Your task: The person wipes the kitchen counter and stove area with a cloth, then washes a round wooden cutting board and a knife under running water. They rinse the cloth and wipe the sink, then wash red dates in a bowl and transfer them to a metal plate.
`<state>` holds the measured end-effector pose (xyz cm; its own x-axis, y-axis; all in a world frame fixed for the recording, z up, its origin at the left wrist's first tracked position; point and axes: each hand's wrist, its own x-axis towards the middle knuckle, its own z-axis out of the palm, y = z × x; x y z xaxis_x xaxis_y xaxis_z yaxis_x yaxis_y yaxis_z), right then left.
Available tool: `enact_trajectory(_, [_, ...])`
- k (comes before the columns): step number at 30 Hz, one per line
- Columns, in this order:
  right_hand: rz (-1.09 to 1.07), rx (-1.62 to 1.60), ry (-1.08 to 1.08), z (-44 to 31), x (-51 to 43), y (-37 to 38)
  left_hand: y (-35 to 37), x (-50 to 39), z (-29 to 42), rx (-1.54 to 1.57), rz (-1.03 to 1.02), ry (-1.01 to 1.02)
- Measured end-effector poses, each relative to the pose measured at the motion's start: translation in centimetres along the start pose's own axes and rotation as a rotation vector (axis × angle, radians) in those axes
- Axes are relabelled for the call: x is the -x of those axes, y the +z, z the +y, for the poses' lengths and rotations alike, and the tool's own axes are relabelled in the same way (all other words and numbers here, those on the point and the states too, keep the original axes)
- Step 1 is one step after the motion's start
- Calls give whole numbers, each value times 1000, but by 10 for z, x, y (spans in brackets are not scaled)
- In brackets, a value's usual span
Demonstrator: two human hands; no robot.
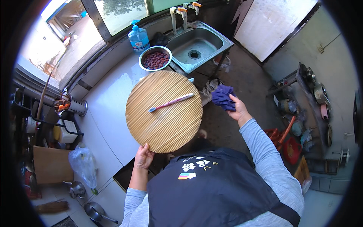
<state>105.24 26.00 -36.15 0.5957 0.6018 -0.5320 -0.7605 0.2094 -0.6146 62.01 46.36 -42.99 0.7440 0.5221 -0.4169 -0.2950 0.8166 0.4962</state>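
Note:
My left hand grips the near edge of a round, ridged wooden board, which is held out in front of my apron. On the board lies a pink and white toothbrush, its blue bristle head towards the left. To the right of the board, my right hand holds a bunched purple cloth, apart from the board. Beyond the board's far edge stands a metal bowl of dark red fruits, perhaps dates, in liquid.
A steel sink with taps is beyond the board, beside a blue pump bottle. The white tiled counter runs along the left, with a utensil holder and plastic bag. Shelves with pots stand right.

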Motion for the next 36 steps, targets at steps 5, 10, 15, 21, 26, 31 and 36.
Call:
enact_trajectory(5, [-278,-14,326,21,-66,29,48,-7,30,-22,-14,128])
enact_trajectory(10, [-438,187,562,62,-103,92,102,5,32,-95,116,408])
enact_trajectory(15, [-656,546,741,74,-118,122,161,7,-12,-44,346,555])
enact_trajectory(21, [-514,499,635,9,-205,78,211,-34,-44,-31,400,566])
enact_trajectory(26, [-422,434,394,-93,-255,57,239,-104,-53,-64,374,435])
enact_trajectory(31, [-255,487,104,-211,-282,50,249,-220,-61,-66,189,261])
enact_trajectory(36, [-309,877,-295,-332,-305,76,275,-346,-70,-12,96,135])
